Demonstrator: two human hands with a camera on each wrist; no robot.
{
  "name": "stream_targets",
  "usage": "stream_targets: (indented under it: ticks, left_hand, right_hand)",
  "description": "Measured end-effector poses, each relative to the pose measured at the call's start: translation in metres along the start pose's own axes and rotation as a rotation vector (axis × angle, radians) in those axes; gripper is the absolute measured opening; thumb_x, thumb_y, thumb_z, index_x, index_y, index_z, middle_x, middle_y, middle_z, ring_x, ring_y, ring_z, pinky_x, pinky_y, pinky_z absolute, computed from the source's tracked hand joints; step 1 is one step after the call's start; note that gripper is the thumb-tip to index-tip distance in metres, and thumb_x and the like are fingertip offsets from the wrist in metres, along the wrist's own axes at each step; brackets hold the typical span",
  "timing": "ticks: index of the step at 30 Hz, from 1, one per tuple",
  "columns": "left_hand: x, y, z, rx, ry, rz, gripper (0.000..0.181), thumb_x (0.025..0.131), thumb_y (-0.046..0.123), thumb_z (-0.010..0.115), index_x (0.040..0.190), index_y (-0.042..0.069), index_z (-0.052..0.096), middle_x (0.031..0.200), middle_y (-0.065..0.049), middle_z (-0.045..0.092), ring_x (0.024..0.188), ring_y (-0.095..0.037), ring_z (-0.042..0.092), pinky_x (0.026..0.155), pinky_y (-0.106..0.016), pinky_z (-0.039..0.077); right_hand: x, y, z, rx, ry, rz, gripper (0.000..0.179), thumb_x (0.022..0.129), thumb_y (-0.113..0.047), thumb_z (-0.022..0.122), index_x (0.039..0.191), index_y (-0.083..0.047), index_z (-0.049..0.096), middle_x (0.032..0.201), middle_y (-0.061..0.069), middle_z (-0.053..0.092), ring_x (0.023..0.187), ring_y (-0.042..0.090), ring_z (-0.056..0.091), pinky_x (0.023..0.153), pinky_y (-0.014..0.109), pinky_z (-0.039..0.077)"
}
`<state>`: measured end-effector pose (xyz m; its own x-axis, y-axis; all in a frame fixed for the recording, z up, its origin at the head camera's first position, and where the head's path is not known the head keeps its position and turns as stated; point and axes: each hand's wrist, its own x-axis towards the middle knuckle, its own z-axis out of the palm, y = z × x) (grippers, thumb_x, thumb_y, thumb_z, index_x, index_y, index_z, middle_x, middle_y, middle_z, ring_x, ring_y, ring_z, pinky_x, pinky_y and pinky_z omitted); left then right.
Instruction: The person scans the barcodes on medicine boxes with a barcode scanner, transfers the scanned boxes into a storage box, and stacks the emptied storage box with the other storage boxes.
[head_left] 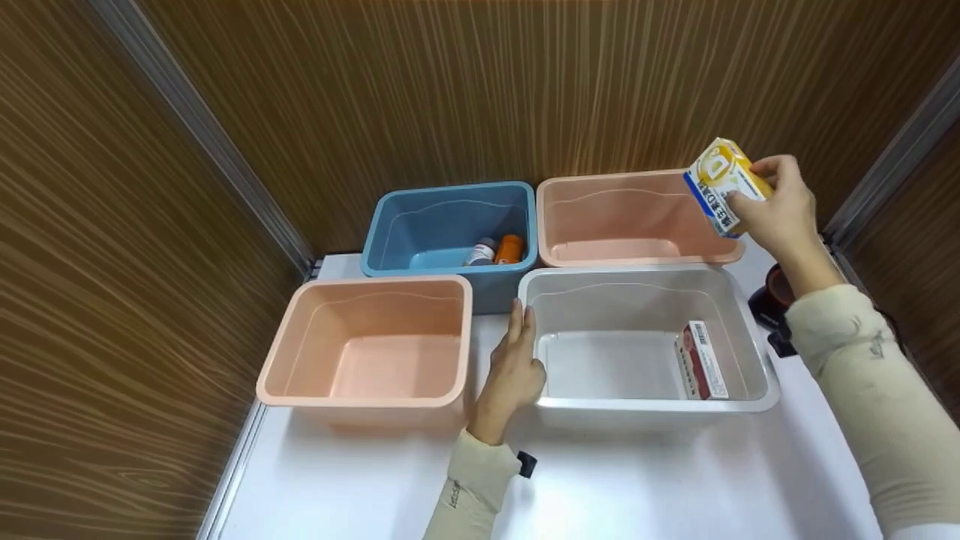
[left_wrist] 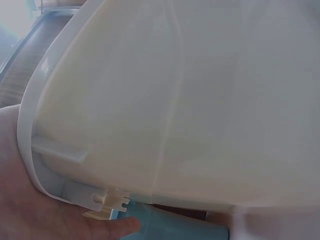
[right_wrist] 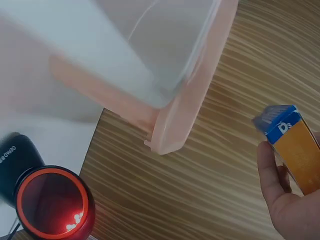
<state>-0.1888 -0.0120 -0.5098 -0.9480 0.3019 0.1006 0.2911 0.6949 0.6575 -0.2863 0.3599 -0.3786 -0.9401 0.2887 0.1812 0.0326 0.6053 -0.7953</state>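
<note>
My right hand [head_left: 784, 210] pinches a yellow, white and blue medicine box [head_left: 724, 187] marked with a large D, held up over the right end of the back pink bin [head_left: 637, 180]. In the right wrist view the same box shows its orange side and blue end, with fingers around it. My left hand [head_left: 514, 375] rests with straight fingers against the left wall of the white bin [head_left: 645, 405]. Inside that bin, at the right, a red and white medicine box [head_left: 701, 360] leans on the wall.
A blue bin [head_left: 450, 191] at the back holds a white bottle [head_left: 481, 251] and an orange bottle [head_left: 510, 249]. Another pink bin [head_left: 360, 401] stands front left. A black scanner-like device with a red ring [right_wrist: 55, 202] sits right of the white bin. Wood-grain panels [head_left: 450, 90] enclose the table.
</note>
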Motion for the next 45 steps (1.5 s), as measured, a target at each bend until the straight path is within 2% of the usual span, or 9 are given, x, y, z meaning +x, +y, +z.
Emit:
stream_targets:
  ticks: [5,8,15,21,25,31,34,40,45]
  left_hand:
    - [0.000,-0.001,0.000,-0.006,0.007,-0.001,0.075,0.091,-0.005,0.052,0.160,0.001,0.022,0.169,-0.013,0.005,0.149,-0.030,0.024,0.113,-0.048,0.031]
    - [0.001,-0.001,0.001,-0.003,0.011,0.001,0.076,0.090,-0.005,0.052,0.160,0.001,0.022,0.169,-0.013,0.005,0.149,-0.030,0.025,0.113,-0.047,0.032]
    - [0.001,-0.001,0.002,-0.011,-0.003,-0.015,0.075,0.092,-0.003,0.051,0.160,0.002,0.021,0.169,-0.012,0.003,0.149,-0.031,0.025,0.114,-0.049,0.029]
    - [0.001,0.003,0.003,-0.008,0.001,0.001,0.075,0.091,-0.003,0.051,0.160,0.001,0.022,0.169,-0.011,0.003,0.148,-0.030,0.026,0.113,-0.048,0.031]
    - [0.000,0.005,0.004,-0.010,-0.003,0.009,0.075,0.090,-0.004,0.049,0.160,0.000,0.021,0.169,-0.011,0.003,0.148,-0.029,0.027,0.112,-0.045,0.032]
    - [0.001,0.007,0.005,-0.017,0.004,0.013,0.076,0.090,-0.005,0.050,0.160,0.000,0.021,0.169,-0.013,0.004,0.148,-0.030,0.026,0.112,-0.046,0.033]
    - [0.001,0.008,0.005,-0.020,0.003,0.019,0.076,0.090,-0.004,0.050,0.160,0.001,0.021,0.169,-0.013,0.003,0.148,-0.030,0.026,0.111,-0.046,0.034]
    - [-0.001,0.006,0.008,-0.034,-0.001,0.001,0.076,0.090,-0.005,0.050,0.160,0.001,0.021,0.169,-0.012,0.003,0.149,-0.029,0.024,0.113,-0.047,0.032]
    - [-0.001,0.006,0.007,-0.040,-0.001,-0.007,0.077,0.090,-0.004,0.050,0.160,0.003,0.020,0.169,-0.009,0.001,0.149,-0.029,0.023,0.113,-0.048,0.031]
  right_hand:
    - [0.017,-0.008,0.019,-0.094,-0.051,0.021,0.056,0.096,-0.028,0.063,0.137,-0.006,0.033,0.138,0.025,0.041,0.126,0.041,0.047,0.093,0.048,0.052]
    - [0.026,-0.008,0.031,-0.140,-0.080,0.017,0.056,0.097,-0.027,0.061,0.137,-0.003,0.029,0.140,0.028,0.036,0.130,0.045,0.042,0.095,0.055,0.050]
    - [0.044,0.001,0.051,-0.310,-0.138,0.001,0.052,0.099,-0.030,0.057,0.134,0.001,0.033,0.134,0.031,0.038,0.124,0.050,0.044,0.097,0.060,0.044]
    - [0.051,0.012,0.054,-0.446,-0.168,0.006,0.065,0.100,-0.034,0.054,0.144,0.010,0.033,0.126,0.034,0.042,0.116,0.053,0.047,0.097,0.064,0.040]
    - [0.052,0.017,0.054,-0.481,-0.163,0.001,0.068,0.101,-0.038,0.048,0.143,0.013,0.034,0.123,0.035,0.043,0.112,0.053,0.049,0.095,0.065,0.040]
    - [0.052,0.025,0.054,-0.479,-0.172,0.004,0.066,0.101,-0.036,0.051,0.144,0.012,0.034,0.126,0.035,0.043,0.114,0.053,0.048,0.097,0.065,0.039]
    - [0.051,0.031,0.052,-0.464,-0.196,-0.002,0.060,0.101,-0.034,0.056,0.138,0.010,0.039,0.123,0.034,0.042,0.111,0.052,0.047,0.096,0.065,0.038]
    - [0.046,0.040,0.052,-0.463,-0.294,-0.052,0.040,0.099,-0.032,0.059,0.112,0.005,0.051,0.109,0.028,0.045,0.100,0.046,0.046,0.088,0.062,0.039]
    - [0.043,0.037,0.052,-0.482,-0.277,-0.112,0.029,0.096,-0.022,0.057,0.105,0.005,0.055,0.105,0.029,0.052,0.097,0.046,0.050,0.084,0.062,0.040]
